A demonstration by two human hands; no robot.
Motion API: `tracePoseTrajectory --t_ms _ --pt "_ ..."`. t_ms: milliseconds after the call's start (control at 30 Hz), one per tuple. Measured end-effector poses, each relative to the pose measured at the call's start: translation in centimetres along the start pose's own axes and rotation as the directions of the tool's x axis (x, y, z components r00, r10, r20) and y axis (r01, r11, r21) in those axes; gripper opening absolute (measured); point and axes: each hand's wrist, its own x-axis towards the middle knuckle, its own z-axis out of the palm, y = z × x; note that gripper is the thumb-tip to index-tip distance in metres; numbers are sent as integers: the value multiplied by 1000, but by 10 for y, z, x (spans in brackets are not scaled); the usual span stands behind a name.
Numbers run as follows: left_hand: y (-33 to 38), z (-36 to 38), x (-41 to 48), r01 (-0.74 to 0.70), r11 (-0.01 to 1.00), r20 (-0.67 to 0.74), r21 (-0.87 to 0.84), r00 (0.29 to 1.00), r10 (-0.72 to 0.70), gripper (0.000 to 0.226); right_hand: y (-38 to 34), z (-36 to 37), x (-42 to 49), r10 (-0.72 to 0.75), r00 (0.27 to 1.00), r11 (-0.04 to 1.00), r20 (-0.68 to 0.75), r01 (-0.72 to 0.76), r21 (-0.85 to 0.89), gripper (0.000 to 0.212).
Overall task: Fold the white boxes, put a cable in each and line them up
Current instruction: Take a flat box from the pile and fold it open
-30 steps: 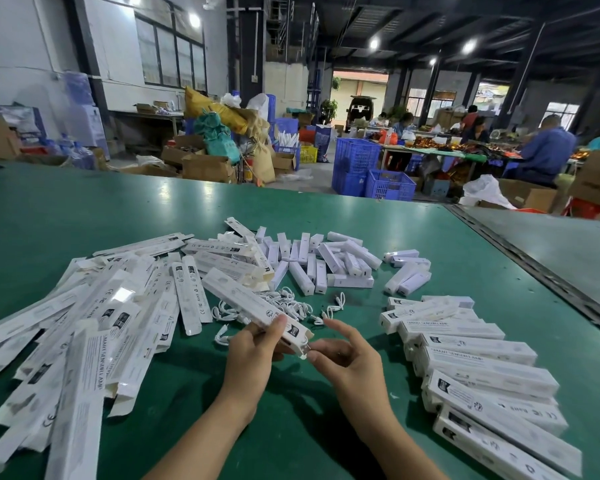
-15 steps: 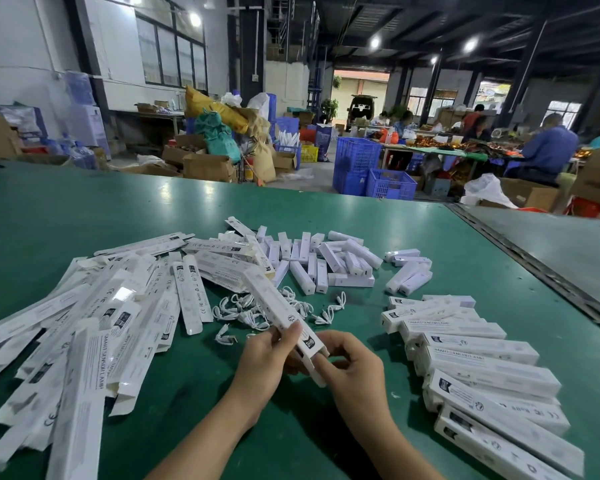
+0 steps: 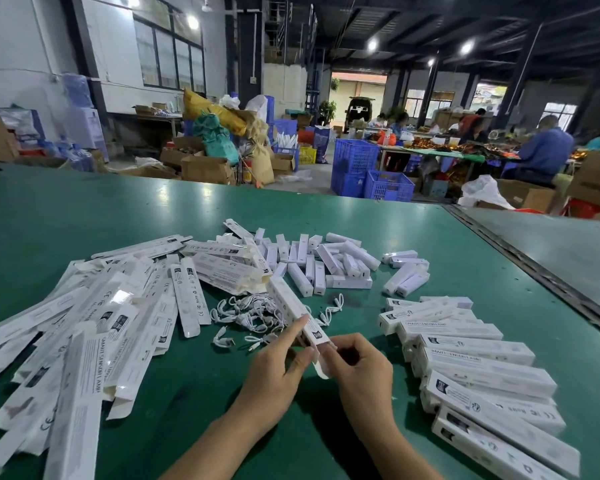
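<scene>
2 hands meet at the near end of 1 white box (image 3: 289,304), low centre of the head view. The box is long, narrow and squared up, and runs away from the person toward upper left, passing over the loose cables (image 3: 257,315).

Left hand (image 3: 278,370): index finger laid straight along the box's left side, thumb pressed against its near end; box pinched between them.

Right hand (image 3: 359,367): fingers curled in, tips at the box's open near end, where an end flap (image 3: 321,368) hangs down. Whether a cable is inside the box cannot be told.

Cables: small white coils in a loose heap on the green table (image 3: 118,216), just beyond the hands.

Left of the hands: a wide spread of flat boxes (image 3: 84,327), overlapping.

Right of the hands: folded boxes (image 3: 478,370) lined up side by side, row running toward the near right corner.

Beyond the cables: a heap of short white bars (image 3: 329,263).

Background: blue crates (image 3: 371,174) on the floor; people seated at a far table, too small to detail.
</scene>
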Motion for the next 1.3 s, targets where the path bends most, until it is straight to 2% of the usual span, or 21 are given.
tracePoseTrajectory --t_ms 133,433,533,700,833,967,1067,1167,1300 --pt "0 -2 0 20 998 -65 -55 998 -24 59 -3 -1 -3 -97 994 995 44 98 -5 10" --pt "-2 -3 1 -9 998 -193 -66 981 -4 24 -5 -1 -8 -260 963 963 68 264 -51 22" --pt "-1 -4 1 -17 998 -229 -60 973 3 24 -9 0 -10 -304 945 949 118 312 -55 13" --pt "-2 -7 2 -46 998 -283 -46 959 31 24 -9 2 -12 -386 893 891 229 426 -158 32" --pt "-1 -6 0 -57 998 -256 10 965 58 30 -6 3 -10 -420 880 854 222 466 -231 33" --pt "0 -6 0 -51 999 -214 -8 976 48 22 -7 3 -9 -471 864 830 180 503 -241 30" --pt "0 -4 0 -48 997 -190 -62 981 35 12 -8 3 -8 -469 878 840 97 477 -259 31" --pt "1 -2 0 -66 994 -199 -88 979 48 13 -8 3 -8 -403 915 884 24 395 -250 35" --pt "2 -2 -2 -99 994 -214 -42 973 87 15 -7 4 -7 -452 892 854 15 438 -281 29"
